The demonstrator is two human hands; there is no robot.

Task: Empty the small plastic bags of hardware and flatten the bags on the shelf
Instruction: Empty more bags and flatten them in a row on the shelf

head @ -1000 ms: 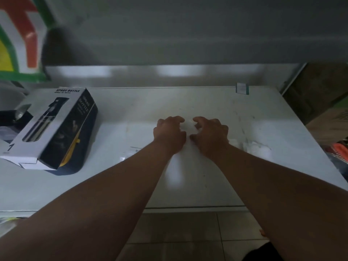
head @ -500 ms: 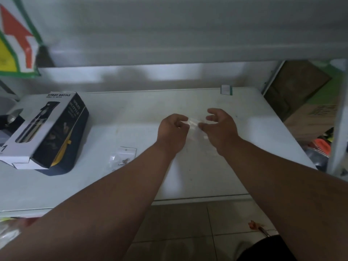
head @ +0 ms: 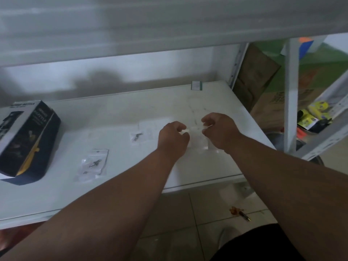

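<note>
Both hands, left hand (head: pixel 172 137) and right hand (head: pixel 220 131), pinched opposite top edges of a clear plastic bag (head: pixel 197 140) above the white shelf (head: pixel 113 117); another bag of screws (head: pixel 93 163) lay nearby.

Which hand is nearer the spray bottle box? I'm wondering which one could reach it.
Left. The left hand is right of the spray bottle box, with bags of hardware between them; the right hand is farther right still.

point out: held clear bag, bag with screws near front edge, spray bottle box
held clear bag (head: pixel 196 137), head view, its middle between the hands
bag with screws (head: pixel 93 163), head view, centre
spray bottle box (head: pixel 35 140), head view, dark side panel
</note>
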